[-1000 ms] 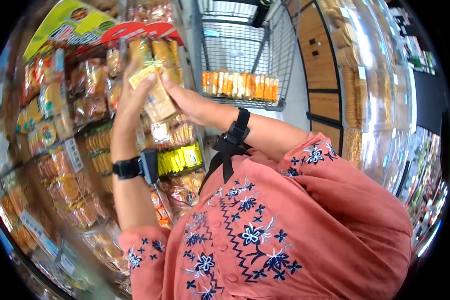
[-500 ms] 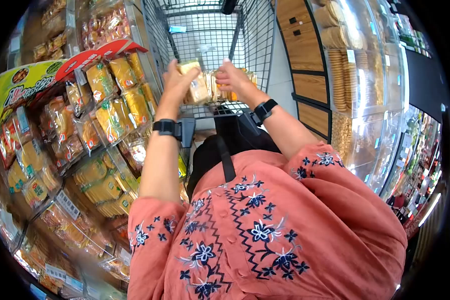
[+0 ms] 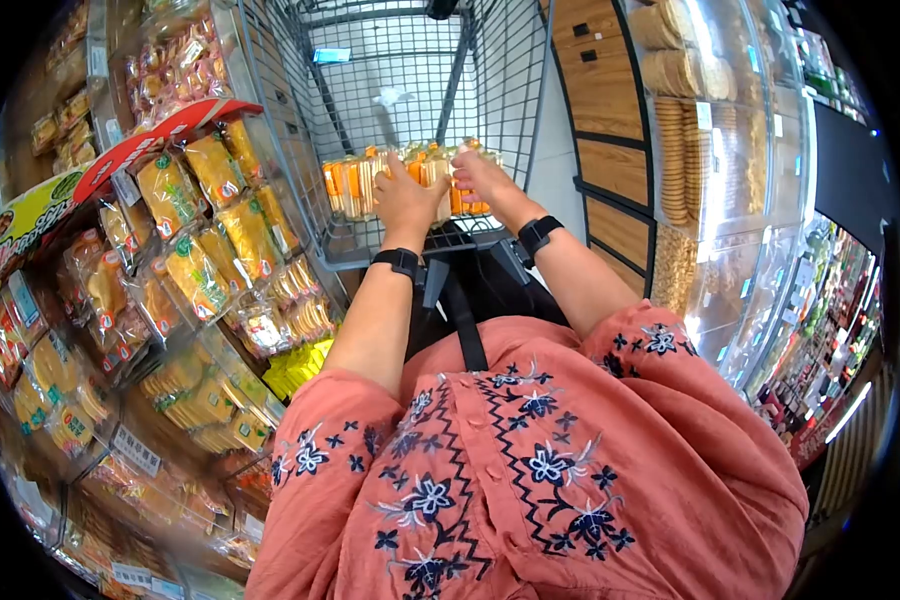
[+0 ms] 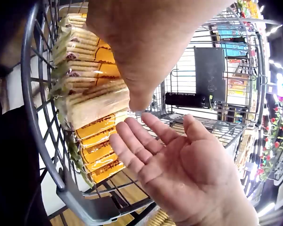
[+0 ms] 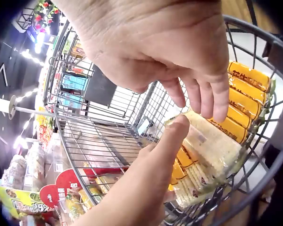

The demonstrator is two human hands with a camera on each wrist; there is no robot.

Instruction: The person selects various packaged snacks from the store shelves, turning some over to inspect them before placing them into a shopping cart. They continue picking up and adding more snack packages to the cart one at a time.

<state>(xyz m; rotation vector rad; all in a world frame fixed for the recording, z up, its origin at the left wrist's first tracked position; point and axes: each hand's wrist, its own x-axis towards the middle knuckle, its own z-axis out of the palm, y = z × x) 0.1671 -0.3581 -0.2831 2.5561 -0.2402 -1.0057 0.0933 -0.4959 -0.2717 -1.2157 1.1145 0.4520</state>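
A row of clear-wrapped packets with orange bands stands on edge along the near end of the wire shopping cart. My left hand is down at this row and grips a clear packet of pale, flat food, its thumb at the packet's upper edge. In the left wrist view that packet slots between its neighbours. Beside it, my right hand has its fingers extended over the right part of the row; its palm faces the left hand in the left wrist view and holds nothing.
Shelves of bagged snacks line the left side, with a red and green sign. Wooden drawers and clear bins of biscuits stand on the right. A dark cylinder lies farther inside the cart.
Both hands came from the left shelf over to the cart. The left hand carried the packet down into the row, while the right hand let go of it. The view turned toward the cart.
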